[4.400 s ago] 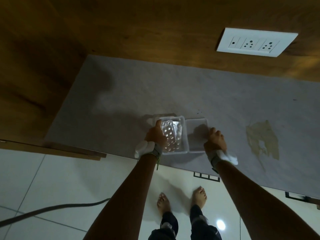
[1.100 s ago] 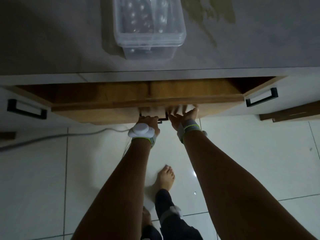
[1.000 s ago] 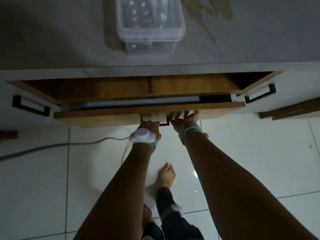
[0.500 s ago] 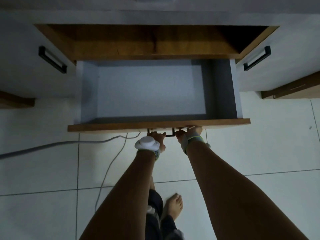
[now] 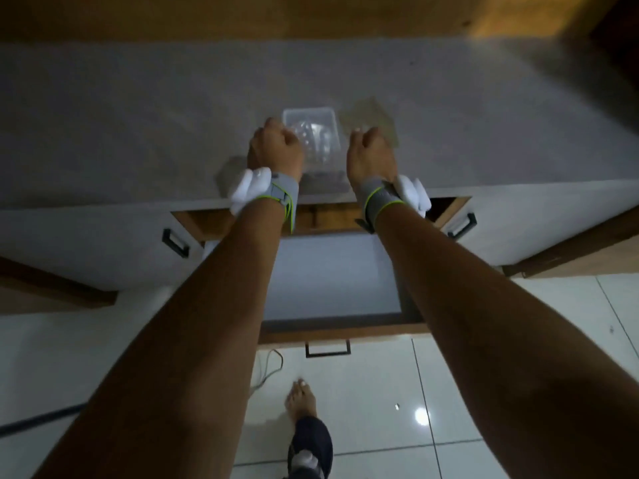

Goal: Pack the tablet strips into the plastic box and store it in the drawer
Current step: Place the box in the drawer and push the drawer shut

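Observation:
The clear plastic box (image 5: 313, 127) with tablet strips inside stands on the grey counter (image 5: 138, 133) near its front edge, its lid on. My left hand (image 5: 275, 150) is at the box's left side, fingers curled, and overlaps its corner; whether it grips is unclear. My right hand (image 5: 371, 155) hangs just right of the box with fingers curled, a narrow gap between them. Below my wrists the drawer (image 5: 328, 271) stands pulled out, its pale inside bare, with a black handle (image 5: 327, 349) on its wooden front.
A yellowish stain (image 5: 371, 110) marks the counter right of the box. Shut drawers with black handles (image 5: 176, 242) (image 5: 461, 226) flank the pulled-out one. A cable (image 5: 266, 371) lies on the white tiles beside my foot (image 5: 304, 402). A wooden wall rises behind the counter.
Both hands have left the drawer handle and risen to the counter, one on each side of the box. The drawer stays pulled out. The view has tilted up.

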